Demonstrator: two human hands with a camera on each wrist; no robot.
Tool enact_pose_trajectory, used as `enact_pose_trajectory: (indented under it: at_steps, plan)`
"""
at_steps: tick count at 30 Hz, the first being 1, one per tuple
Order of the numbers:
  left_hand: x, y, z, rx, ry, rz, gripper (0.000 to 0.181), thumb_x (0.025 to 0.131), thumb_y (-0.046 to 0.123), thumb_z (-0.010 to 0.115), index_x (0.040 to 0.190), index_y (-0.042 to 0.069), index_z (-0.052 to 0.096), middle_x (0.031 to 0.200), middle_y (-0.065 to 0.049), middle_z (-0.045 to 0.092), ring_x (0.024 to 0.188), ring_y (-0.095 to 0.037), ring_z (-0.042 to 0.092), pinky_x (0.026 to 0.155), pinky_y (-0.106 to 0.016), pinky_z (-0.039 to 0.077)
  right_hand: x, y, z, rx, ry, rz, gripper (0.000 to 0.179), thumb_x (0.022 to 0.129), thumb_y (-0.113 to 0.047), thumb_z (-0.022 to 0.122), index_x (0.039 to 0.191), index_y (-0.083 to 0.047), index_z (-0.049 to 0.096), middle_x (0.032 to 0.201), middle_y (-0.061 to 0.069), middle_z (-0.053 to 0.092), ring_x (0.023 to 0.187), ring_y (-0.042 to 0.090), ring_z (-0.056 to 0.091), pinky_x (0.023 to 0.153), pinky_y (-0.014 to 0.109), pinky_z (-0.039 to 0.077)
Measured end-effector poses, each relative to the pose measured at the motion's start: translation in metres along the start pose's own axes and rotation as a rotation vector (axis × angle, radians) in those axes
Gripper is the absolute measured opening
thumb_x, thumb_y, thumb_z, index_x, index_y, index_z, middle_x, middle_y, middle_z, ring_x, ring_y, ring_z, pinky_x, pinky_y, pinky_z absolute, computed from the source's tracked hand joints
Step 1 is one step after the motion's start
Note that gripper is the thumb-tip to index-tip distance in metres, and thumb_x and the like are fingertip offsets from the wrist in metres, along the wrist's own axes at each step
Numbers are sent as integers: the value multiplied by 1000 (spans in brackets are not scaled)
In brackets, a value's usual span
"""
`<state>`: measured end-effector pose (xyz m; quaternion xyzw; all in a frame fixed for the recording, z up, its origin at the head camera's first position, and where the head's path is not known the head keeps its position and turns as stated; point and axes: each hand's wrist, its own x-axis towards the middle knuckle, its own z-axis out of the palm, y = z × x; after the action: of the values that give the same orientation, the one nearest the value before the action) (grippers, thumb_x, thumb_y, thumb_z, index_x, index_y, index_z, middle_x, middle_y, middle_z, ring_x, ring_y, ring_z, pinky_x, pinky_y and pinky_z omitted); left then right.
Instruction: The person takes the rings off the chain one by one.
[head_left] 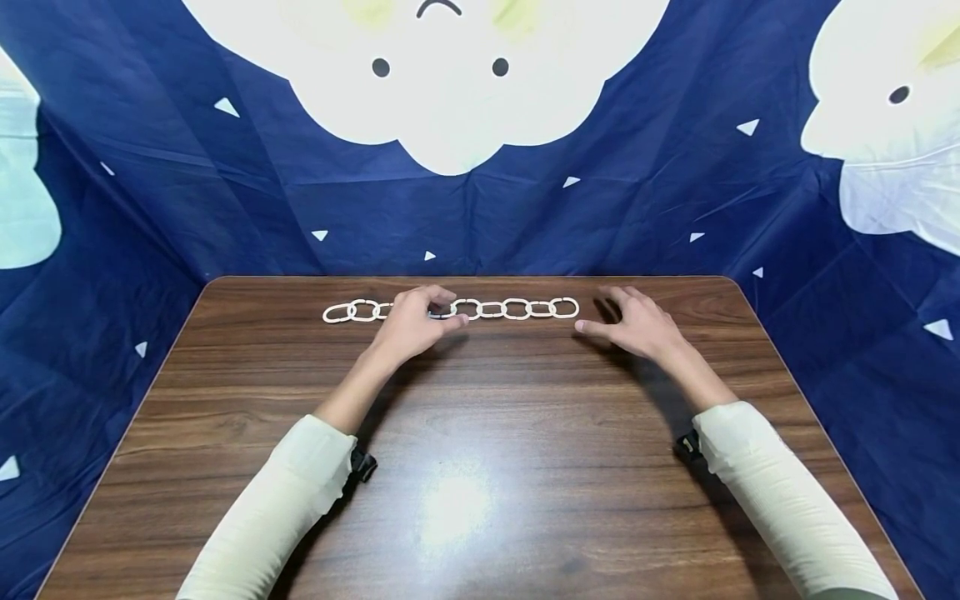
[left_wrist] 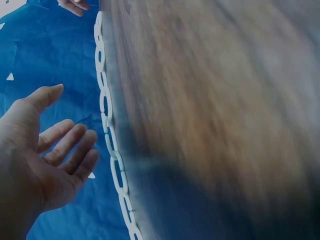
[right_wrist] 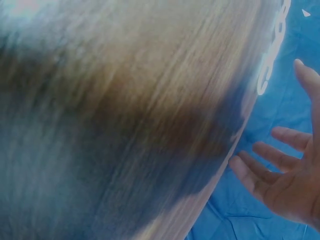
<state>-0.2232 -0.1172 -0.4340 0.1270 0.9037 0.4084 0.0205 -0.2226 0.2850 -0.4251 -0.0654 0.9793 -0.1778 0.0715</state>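
A white plastic chain of several linked rings lies stretched from left to right near the table's far edge. Above its middle hovers my left hand, fingers spread and hiding a few links in the head view. In the left wrist view the left hand holds nothing, and the chain runs beside it. My right hand is just beyond the chain's right end, thumb and fingers apart. The right wrist view shows that hand empty, with the chain's end link apart from it.
The brown wood-grain table has rounded far corners. Behind it and along both sides hangs a dark blue cloth printed with white clouds and small triangles. A black strap device sits at the left wrist, another at the right.
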Motion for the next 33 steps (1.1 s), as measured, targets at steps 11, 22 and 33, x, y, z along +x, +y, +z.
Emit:
enact_pose_trajectory:
  at_steps: [11, 22, 33]
  plan:
    - [4, 14, 9, -52, 3, -6, 49, 98, 34, 88, 136, 6, 77, 122, -12, 83, 108, -29, 77, 100, -47, 63, 0, -1, 2, -2, 1, -9, 100, 97, -79, 71, 172, -17, 46, 177, 25, 43, 162, 53, 43, 119, 87, 39]
    - [4, 21, 19, -95, -15, -4, 44, 96, 34, 89, 129, 6, 80, 113, -9, 85, 99, -25, 80, 92, -43, 64, 1, -1, 7, 4, -8, -21, 99, 98, -76, 73, 171, -16, 46, 176, 25, 45, 161, 53, 44, 118, 87, 41]
    - [14, 33, 36, -86, -14, -21, 38, 97, 35, 89, 123, 8, 83, 102, -3, 85, 95, -20, 78, 93, -43, 62, 3, -7, 8, 3, -13, -26, 96, 99, -73, 73, 171, -15, 46, 176, 25, 46, 161, 53, 44, 118, 87, 40]
